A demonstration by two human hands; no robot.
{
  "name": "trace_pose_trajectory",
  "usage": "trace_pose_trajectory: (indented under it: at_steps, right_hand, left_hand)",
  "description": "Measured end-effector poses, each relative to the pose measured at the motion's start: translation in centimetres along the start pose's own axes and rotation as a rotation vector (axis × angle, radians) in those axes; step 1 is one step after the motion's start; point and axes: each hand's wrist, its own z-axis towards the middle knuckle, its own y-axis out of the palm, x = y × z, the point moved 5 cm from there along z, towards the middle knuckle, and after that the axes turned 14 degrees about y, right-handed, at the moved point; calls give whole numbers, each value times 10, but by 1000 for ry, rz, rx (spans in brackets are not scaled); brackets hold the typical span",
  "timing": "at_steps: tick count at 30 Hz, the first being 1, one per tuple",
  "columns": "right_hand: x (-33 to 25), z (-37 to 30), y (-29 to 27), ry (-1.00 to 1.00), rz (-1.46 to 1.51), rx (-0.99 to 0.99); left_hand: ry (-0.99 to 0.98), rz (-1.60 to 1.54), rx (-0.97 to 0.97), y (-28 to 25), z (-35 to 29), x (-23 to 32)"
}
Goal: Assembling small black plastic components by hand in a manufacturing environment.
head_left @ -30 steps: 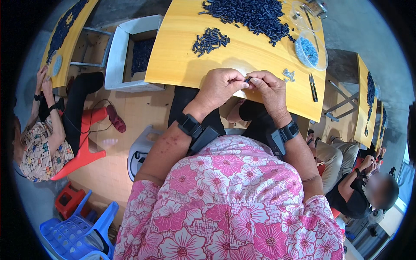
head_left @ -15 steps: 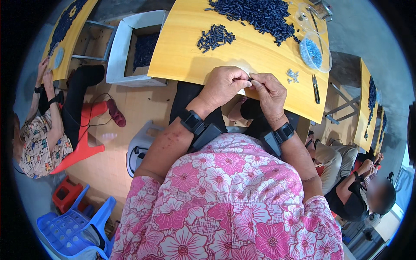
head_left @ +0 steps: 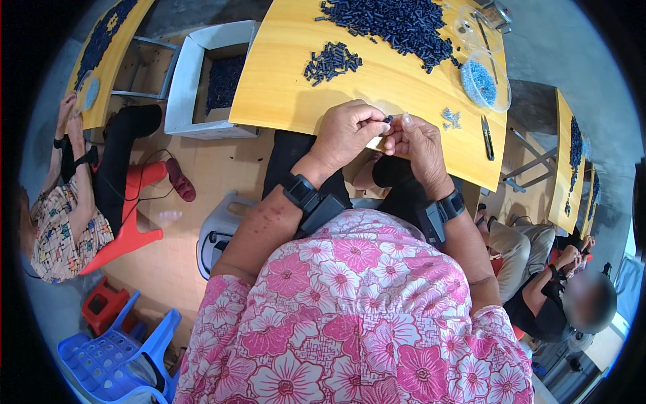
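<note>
My left hand [head_left: 346,135] pinches a small dark cylindrical piece [head_left: 388,119] between thumb and forefinger, above the near edge of the yellow table [head_left: 276,87]. Just beside it is my right hand [head_left: 418,145], its fingers curled and its thumb pointing up; what sits in its fingertips, if anything, is too small to make out. A little cluster of clear, pale-blue bits [head_left: 451,118] lies to the right of my hands. Farther off, a small pile of dark cylindrical pieces [head_left: 333,64] is set apart from the big pile [head_left: 397,25].
Black-handled snips [head_left: 488,138] lie at the table's right edge. Behind them stands a clear tub [head_left: 479,84] of light-blue bits. A white carton [head_left: 185,87] holding dark pieces is left of the table. Other people sit at tables on both sides.
My right fingertips have drawn slightly right, away from the dark piece, and the right hand has turned. The left hand keeps its pinch in nearly the same place.
</note>
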Motion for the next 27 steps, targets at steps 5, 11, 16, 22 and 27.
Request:
trace_pose_trajectory:
  at_steps: [5, 11, 16, 22, 27]
  right_hand:
    - [-5, 1, 3, 83, -16, -49]
    - [-9, 3, 5, 156, -97, -83]
    - [-11, 4, 6, 223, -71, -87]
    - [-14, 2, 8, 281, -65, -142]
    - [-6, 8, -1, 355, 51, -200]
  left_hand:
    - [23, 14, 36, -1, 0, 2]
    - [10, 14, 36, 1, 0, 0]
    - [-4, 12, 41, 0, 0, 3]
    - [22, 29, 57, 0, 0, 2]
    - [-11, -7, 32, 1, 1, 3]
